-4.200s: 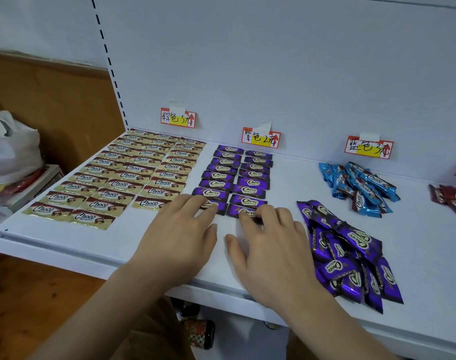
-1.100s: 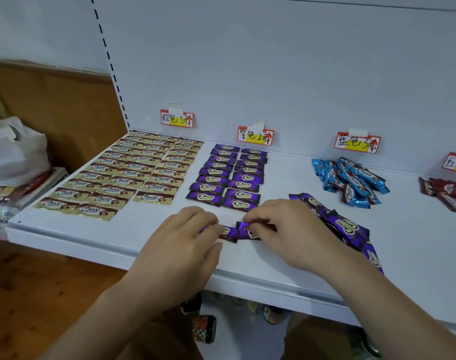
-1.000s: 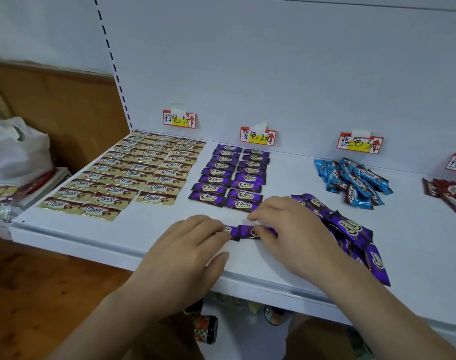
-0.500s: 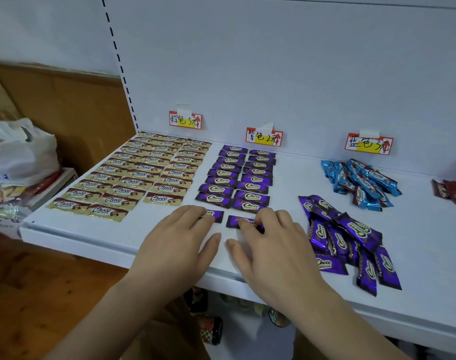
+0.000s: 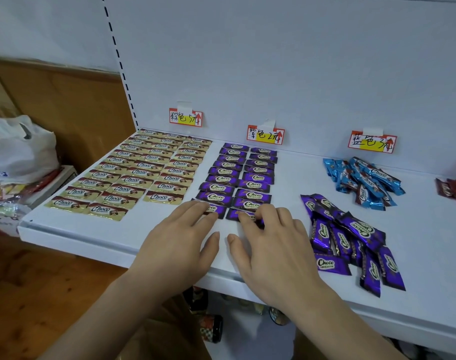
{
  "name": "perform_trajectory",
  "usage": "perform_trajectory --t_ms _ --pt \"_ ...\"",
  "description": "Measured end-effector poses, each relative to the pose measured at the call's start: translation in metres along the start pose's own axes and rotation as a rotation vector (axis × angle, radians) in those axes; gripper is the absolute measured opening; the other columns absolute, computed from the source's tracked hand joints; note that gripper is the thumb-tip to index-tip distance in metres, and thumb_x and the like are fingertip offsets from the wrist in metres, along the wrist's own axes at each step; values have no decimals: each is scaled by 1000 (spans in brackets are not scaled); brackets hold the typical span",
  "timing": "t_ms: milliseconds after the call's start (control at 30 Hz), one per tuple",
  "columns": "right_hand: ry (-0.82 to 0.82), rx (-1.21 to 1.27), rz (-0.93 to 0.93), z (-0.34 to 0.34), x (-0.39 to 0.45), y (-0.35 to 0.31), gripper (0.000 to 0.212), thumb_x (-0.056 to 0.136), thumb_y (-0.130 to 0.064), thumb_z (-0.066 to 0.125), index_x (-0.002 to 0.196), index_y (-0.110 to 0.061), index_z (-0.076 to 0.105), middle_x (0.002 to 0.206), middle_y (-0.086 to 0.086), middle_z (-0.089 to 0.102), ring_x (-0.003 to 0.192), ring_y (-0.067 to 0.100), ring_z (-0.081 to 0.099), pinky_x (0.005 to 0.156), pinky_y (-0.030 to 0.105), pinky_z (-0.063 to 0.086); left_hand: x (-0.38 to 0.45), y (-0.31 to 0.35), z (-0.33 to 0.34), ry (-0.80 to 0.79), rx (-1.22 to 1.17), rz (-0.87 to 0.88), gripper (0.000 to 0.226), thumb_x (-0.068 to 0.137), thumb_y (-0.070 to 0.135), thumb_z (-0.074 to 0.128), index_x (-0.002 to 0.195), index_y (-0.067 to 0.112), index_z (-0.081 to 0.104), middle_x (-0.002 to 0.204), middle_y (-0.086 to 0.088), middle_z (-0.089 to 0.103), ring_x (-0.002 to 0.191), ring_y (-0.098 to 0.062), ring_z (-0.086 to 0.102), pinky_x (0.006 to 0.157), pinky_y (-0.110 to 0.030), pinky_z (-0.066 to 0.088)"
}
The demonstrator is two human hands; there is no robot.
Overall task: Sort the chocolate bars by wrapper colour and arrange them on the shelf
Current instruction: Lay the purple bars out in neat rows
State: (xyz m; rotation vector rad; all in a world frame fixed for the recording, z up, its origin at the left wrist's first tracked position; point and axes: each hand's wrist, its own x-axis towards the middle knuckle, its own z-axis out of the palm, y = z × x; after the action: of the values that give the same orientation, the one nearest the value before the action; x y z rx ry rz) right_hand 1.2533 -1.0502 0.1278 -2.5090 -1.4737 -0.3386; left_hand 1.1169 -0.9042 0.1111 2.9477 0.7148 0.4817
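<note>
Purple bars (image 5: 243, 175) lie in two neat columns on the white shelf (image 5: 429, 229), under the purple price tag (image 5: 265, 135). My left hand (image 5: 181, 240) lies flat, its fingertips pressing the nearest bar of the left column (image 5: 217, 210). My right hand (image 5: 271, 245) lies flat beside it, fingertips on the nearest bar of the right column (image 5: 234, 214). A loose heap of purple bars (image 5: 349, 240) lies just right of my right hand. Gold-brown bars (image 5: 143, 170) fill three neat columns at the left.
A loose heap of blue bars (image 5: 364, 181) sits under the blue tag (image 5: 372, 141). Red bars (image 5: 454, 189) show at the right edge. A white plastic bag (image 5: 16, 149) rests on boxes left of the shelf. Jars (image 5: 211, 326) stand below the shelf.
Two purple bars that I held near the shelf's front have been slid back against the columns. Both hands went from pinching them to lying flat with fingertips on them.
</note>
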Motion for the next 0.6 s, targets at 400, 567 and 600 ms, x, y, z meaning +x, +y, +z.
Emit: perform_trajectory --t_ms 400,567,600 --pt "-42 -3 0 -2 0 0 58 99 -58 35 136 -22 62 119 4 55 106 25 51 83 45 50 2 1 -2 -4 -31 -1 54 100 50 41 142 25 63 145 3 59 141 -16 46 103 -31 49" --pt "30 46 4 -11 -3 11 53 99 -50 40 135 -19 62 120 5 57 107 27 53 80 45 52 3 6 -8 40 -28 42 46 101 40 52 142 21 61 143 -1 60 136 -20 49 101 -38 53" --pt "70 65 1 -15 -5 20 49 100 -46 40 133 -18 63 118 4 58 106 26 53 80 45 52 4 11 -10 64 -33 71 42 101 36 57 140 20 63 139 -1 62 133 -21 51 100 -38 54"
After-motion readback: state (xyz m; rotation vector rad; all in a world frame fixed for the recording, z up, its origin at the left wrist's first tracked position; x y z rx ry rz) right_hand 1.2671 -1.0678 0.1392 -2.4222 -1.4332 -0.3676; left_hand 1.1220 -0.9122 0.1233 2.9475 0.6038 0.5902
